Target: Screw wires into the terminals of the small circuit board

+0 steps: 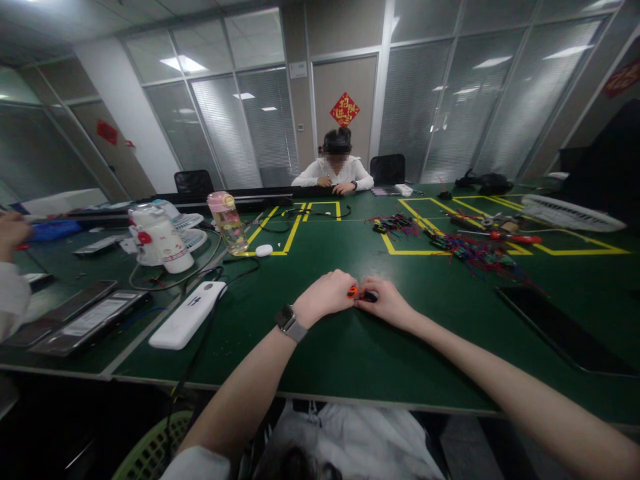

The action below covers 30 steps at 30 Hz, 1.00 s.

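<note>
Both hands meet on the green table [350, 347], a little in from its near edge. The left hand [325, 297], with a watch [290, 323] on its wrist, pinches a small orange piece [353, 291] between its fingertips. The right hand [387, 301] grips a small black part [369, 297] that touches the orange one. A white power bank [187, 315] lies to the left, a dark phone [560, 330] near the right edge. A heap of coloured wires [475, 253] sits farther back, well apart. Another person [335, 170] sits at the far edge.
</note>
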Motion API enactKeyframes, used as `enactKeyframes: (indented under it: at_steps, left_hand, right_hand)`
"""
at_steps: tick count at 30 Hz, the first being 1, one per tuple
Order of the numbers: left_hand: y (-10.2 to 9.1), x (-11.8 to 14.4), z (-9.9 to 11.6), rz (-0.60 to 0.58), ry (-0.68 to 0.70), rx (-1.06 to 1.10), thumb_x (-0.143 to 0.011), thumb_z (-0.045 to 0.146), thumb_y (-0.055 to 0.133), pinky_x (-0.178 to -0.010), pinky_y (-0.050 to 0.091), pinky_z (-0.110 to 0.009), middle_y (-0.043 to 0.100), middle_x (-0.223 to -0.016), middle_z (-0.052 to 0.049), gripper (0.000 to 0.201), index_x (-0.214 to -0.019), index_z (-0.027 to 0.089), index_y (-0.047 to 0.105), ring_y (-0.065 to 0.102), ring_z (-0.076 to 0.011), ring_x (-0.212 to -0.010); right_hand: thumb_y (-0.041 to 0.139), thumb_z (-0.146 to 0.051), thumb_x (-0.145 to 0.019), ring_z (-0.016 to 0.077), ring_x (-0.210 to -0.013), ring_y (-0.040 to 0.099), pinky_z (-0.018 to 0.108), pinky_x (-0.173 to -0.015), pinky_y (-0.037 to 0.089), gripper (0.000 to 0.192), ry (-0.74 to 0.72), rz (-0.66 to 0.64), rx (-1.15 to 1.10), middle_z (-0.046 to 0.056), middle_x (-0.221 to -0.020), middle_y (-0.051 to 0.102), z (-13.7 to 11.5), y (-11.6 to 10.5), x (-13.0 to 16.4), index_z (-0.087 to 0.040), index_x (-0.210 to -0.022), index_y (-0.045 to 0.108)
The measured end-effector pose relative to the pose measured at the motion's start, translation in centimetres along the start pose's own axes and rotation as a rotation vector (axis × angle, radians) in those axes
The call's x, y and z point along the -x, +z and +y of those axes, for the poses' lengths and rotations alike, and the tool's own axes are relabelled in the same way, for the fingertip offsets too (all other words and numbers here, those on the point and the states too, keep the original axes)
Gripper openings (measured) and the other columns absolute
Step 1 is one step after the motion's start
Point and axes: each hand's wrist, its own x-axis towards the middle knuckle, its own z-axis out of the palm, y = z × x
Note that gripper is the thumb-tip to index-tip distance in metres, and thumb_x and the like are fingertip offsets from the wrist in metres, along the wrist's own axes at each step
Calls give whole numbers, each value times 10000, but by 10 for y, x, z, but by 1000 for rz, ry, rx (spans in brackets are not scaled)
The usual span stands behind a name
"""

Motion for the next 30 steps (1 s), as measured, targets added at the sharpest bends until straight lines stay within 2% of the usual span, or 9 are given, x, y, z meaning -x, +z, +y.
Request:
enactKeyframes:
  at_steps: [8, 12, 20, 26, 30]
  left_hand:
    - [-5, 2, 20, 7, -122, -31, -799, 179, 582, -716, 486, -313, 655, -898, -109, 118, -911, 165, 617, 639, -262, -895]
    - [-3, 1, 23, 10, -136, -24, -788, 146, 565, -714, 489, -319, 650, -894, -111, 136, -920, 157, 596, 642, -268, -894]
    - [1, 1, 16, 3, -131, 37, -768, 164, 564, -697, 477, -303, 637, -900, -106, 139, -903, 165, 594, 630, -257, -891]
    - [4, -3, 5, -3, -105, 120, -740, 232, 610, -675, 452, -272, 640, -899, -81, 181, -913, 179, 603, 602, -248, -927]
    - [4, -5, 1, 1, -94, 165, -724, 250, 628, -640, 432, -265, 643, -863, -74, 167, -872, 172, 622, 603, -239, -876]
  right_hand:
    - [651, -153, -738, 195, -776, 579, 312, -737, 456, 51, -5, 10, -22, 44, -774, 631, -1, 1, 0, -180, -697, 663]
    - [633, -136, -734, 199, -787, 576, 319, -753, 454, 60, -1, 12, -22, 48, -785, 637, -3, 1, 0, -176, -700, 664]
    - [635, -137, -721, 194, -754, 574, 302, -711, 450, 85, 13, 11, -33, 37, -748, 619, -2, 1, 1, -178, -647, 631]
    - [642, -144, -721, 191, -747, 577, 299, -699, 451, 59, 2, 10, -40, 40, -749, 623, -3, 2, 1, -174, -670, 651]
    - [647, -128, -709, 191, -732, 587, 303, -701, 452, 66, 3, 3, -19, 39, -744, 638, -5, 1, -1, -177, -675, 674]
